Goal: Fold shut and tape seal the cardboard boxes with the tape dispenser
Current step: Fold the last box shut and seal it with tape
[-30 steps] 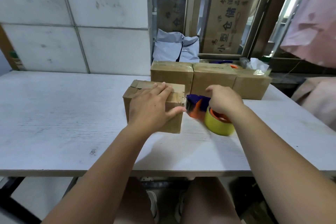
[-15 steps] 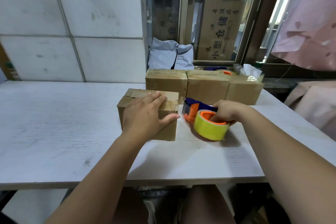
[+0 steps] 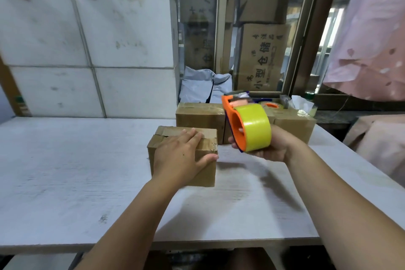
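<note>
A small cardboard box [image 3: 203, 173] with its flaps folded down sits on the white table [image 3: 76, 171]. My left hand [image 3: 182, 155] lies flat on top of it, fingers straight and thumb against its right side. My right hand [image 3: 267, 149] grips the orange tape dispenser [image 3: 247, 125] with its yellow tape roll. The dispenser is lifted off the table, just right of the box and above its height. A row of closed boxes [image 3: 200, 116] stands behind.
Grey plastic bags [image 3: 203, 85] lie behind the row of boxes. Large printed cartons [image 3: 260, 57] stand behind the window frame. A second tape roll [image 3: 270, 105] rests on the back boxes. White tiled blocks form a wall at the left. Pink cloth [image 3: 372, 39] hangs at the right.
My right hand has picked the tape dispenser up off the table and raised it beside the box. My left hand stays on the box top.
</note>
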`<state>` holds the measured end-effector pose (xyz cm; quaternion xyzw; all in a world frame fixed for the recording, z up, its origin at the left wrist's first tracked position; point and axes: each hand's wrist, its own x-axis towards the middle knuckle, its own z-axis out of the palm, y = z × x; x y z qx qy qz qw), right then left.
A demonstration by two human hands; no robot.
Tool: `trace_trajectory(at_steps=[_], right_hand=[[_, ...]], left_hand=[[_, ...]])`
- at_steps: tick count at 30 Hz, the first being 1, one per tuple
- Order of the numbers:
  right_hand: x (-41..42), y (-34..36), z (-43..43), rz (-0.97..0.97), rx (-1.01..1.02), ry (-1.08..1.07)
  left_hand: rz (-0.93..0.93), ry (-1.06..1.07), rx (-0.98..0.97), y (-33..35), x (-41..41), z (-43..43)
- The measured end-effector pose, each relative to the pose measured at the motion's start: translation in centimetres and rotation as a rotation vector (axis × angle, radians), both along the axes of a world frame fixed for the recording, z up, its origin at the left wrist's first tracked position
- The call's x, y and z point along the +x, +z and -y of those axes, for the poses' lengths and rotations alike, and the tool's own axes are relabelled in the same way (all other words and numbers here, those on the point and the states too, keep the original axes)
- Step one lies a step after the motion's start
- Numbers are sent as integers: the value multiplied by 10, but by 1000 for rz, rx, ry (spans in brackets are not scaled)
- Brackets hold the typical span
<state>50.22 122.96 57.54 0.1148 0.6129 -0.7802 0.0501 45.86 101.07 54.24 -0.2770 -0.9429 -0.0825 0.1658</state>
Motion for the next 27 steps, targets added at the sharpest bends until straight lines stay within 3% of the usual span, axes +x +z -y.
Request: trace_trajectory(at_steps=[7, 10, 12, 18, 25, 27], right_hand=[[-26, 17, 24, -130, 2, -371], [-36, 19, 24, -206, 50, -529], [-41, 17, 25, -219, 120, -618], [-43, 10, 41, -233, 364, -761], [-35, 9, 66, -363, 691, -730], [-33, 8, 68, -377, 731, -702]], left_hand=[[139, -164, 157, 16, -10, -23], [165, -249, 15, 22, -20, -24], [219, -263, 45, 25, -27, -23], [471, -104, 846, 30, -28, -20], [200, -175, 967, 44, -15, -46], [196, -161, 1005, 52, -17, -54]])
